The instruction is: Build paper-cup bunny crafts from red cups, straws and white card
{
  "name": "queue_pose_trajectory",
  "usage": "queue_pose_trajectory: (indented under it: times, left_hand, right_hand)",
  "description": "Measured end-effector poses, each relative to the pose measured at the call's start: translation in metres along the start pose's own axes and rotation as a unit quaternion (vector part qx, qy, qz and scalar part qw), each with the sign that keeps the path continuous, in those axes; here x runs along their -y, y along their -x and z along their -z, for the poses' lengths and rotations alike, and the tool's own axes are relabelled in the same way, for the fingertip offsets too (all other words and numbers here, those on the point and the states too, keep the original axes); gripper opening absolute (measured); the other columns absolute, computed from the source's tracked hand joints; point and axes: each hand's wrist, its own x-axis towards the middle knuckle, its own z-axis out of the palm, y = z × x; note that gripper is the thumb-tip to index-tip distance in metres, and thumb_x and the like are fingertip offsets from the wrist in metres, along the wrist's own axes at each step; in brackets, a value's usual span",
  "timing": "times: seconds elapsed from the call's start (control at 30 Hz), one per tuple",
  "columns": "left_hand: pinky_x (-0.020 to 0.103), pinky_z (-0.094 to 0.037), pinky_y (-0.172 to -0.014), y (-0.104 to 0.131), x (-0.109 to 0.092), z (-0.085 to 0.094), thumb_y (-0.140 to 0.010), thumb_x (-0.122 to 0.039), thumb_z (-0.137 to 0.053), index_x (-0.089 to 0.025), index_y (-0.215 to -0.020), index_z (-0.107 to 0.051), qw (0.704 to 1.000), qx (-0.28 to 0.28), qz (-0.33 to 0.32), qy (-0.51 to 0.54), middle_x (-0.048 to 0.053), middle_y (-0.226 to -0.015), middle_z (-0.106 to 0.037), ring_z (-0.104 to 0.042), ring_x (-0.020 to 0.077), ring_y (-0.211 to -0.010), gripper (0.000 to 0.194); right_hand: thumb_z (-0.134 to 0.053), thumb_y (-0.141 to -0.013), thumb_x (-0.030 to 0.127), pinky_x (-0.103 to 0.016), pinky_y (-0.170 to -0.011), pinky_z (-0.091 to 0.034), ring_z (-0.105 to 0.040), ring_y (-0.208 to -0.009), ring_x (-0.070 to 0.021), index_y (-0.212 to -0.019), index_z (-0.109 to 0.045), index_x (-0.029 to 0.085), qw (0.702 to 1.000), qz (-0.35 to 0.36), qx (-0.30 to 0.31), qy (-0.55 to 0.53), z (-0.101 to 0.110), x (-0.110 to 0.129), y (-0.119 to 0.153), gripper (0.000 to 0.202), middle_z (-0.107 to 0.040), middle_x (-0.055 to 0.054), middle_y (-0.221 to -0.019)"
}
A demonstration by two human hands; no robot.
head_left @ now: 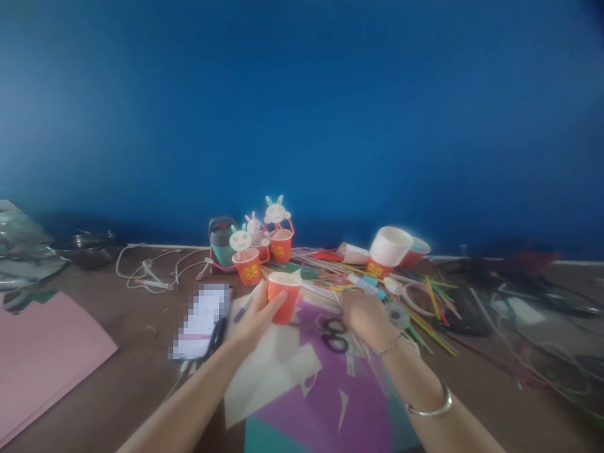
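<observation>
My left hand is wrapped round a red paper cup with a white rim; a white piece of paper sticks up at its edge. My right hand reaches down over a pile of coloured sticks and pens. Its fingers point away and are hidden behind the hand. Black-handled scissors lie just left of that hand, on purple paper. Close by on the right is a roll of clear tape. White paper cut-outs lie below the cup.
Red cups with rabbit faces stand behind, near a grey-green container. A stack of paper cups stands back right. At left lie a phone, white cables and pink paper. A blue wall rises behind.
</observation>
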Motion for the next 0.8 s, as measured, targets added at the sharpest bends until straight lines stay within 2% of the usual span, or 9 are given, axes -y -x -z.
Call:
queue_pose_trajectory:
  times: [0.07,0.17,0.23,0.33,0.43,0.5,0.57,0.67,0.8]
  left_hand:
    - [0.034,-0.048,-0.095,0.000,0.001,0.001,-0.084,-0.042,-0.061,-0.025,-0.134,-0.045,1.000,0.000,0.001,0.022,0.008,-0.130,-0.059,-0.057,0.0238,-0.116,0.055]
    - [0.035,-0.052,-0.088,0.000,0.002,0.002,-0.080,-0.039,-0.066,-0.029,-0.139,-0.035,1.000,-0.003,-0.001,0.027,0.009,-0.133,-0.055,-0.062,0.0235,-0.108,0.067]
    - [0.035,-0.054,-0.083,-0.001,0.003,0.003,-0.079,-0.038,-0.068,-0.029,-0.138,-0.032,1.000,-0.016,-0.022,0.003,0.010,-0.133,-0.053,-0.063,0.0229,-0.104,0.070]
    - [0.032,-0.054,-0.080,-0.003,0.006,0.003,-0.076,-0.035,-0.070,-0.024,-0.126,-0.039,0.995,-0.037,-0.066,-0.059,0.011,-0.123,-0.057,-0.064,0.0217,-0.102,0.059]
    - [0.027,-0.054,-0.069,-0.005,0.008,0.004,-0.071,-0.032,-0.073,-0.022,-0.106,-0.042,0.992,-0.075,-0.064,-0.074,0.005,-0.100,-0.064,-0.066,0.0183,-0.087,0.048]
    - [0.024,-0.051,-0.061,-0.006,0.008,0.004,-0.068,-0.032,-0.074,-0.022,-0.096,-0.040,0.990,-0.109,-0.054,-0.071,0.000,-0.086,-0.063,-0.065,0.0155,-0.074,0.045]
    - [0.022,-0.049,-0.057,-0.007,0.008,0.006,-0.068,-0.032,-0.073,-0.022,-0.090,-0.041,0.987,-0.131,-0.056,-0.078,-0.002,-0.080,-0.060,-0.063,0.0141,-0.068,0.040]
    - [0.023,-0.050,-0.062,-0.008,0.007,0.008,-0.069,-0.032,-0.071,-0.020,-0.088,-0.047,0.983,-0.142,-0.074,-0.086,0.002,-0.091,-0.059,-0.063,0.0154,-0.077,0.034]
    - [0.027,-0.052,-0.068,-0.009,0.010,0.010,-0.068,-0.033,-0.070,-0.018,-0.090,-0.052,0.982,-0.136,-0.094,-0.087,0.007,-0.110,-0.058,-0.063,0.0165,-0.083,0.033]
  right_hand:
    - [-0.050,-0.078,0.002,-0.033,-0.068,-0.046,-0.068,-0.091,-0.0319,-0.100,-0.068,0.003,1.000,0.000,-0.002,0.006,0.001,0.005,0.004,0.028,-0.071,-0.023,-0.094]
    - [-0.046,-0.079,0.000,-0.034,-0.068,-0.046,-0.068,-0.093,-0.0326,-0.109,-0.063,-0.001,1.000,0.002,-0.005,0.009,0.004,0.005,0.008,0.034,-0.070,-0.025,-0.096]
    - [-0.048,-0.077,0.000,-0.032,-0.068,-0.046,-0.068,-0.093,-0.0311,-0.109,-0.063,0.002,1.000,0.005,-0.005,0.007,0.010,0.002,0.009,0.035,-0.070,-0.023,-0.096]
    - [-0.051,-0.078,0.007,-0.030,-0.068,-0.045,-0.068,-0.090,-0.0275,-0.110,-0.062,0.010,0.997,0.001,-0.038,-0.067,0.021,0.002,0.010,0.034,-0.072,-0.016,-0.094]
    - [-0.046,-0.085,0.017,-0.026,-0.065,-0.043,-0.067,-0.081,-0.0211,-0.111,-0.059,0.016,0.962,0.043,-0.076,-0.257,0.031,0.010,0.015,0.029,-0.072,-0.009,-0.090]
    - [-0.041,-0.089,0.023,-0.024,-0.056,-0.041,-0.064,-0.068,-0.0171,-0.106,-0.059,0.018,0.925,0.090,-0.061,-0.365,0.033,0.017,0.020,0.025,-0.071,-0.005,-0.081]
    - [-0.041,-0.089,0.027,-0.022,-0.049,-0.036,-0.058,-0.055,-0.0144,-0.101,-0.059,0.019,0.899,0.127,-0.027,-0.419,0.032,0.023,0.025,0.023,-0.067,-0.001,-0.069]
    - [-0.046,-0.087,0.026,-0.022,-0.048,-0.033,-0.052,-0.050,-0.0123,-0.097,-0.060,0.018,0.888,0.170,0.005,-0.427,0.027,0.030,0.031,0.019,-0.062,0.002,-0.061]
    - [-0.048,-0.085,0.023,-0.022,-0.054,-0.039,-0.058,-0.056,-0.0134,-0.098,-0.062,0.018,0.881,0.184,0.012,-0.436,0.022,0.034,0.033,0.019,-0.066,0.000,-0.066]
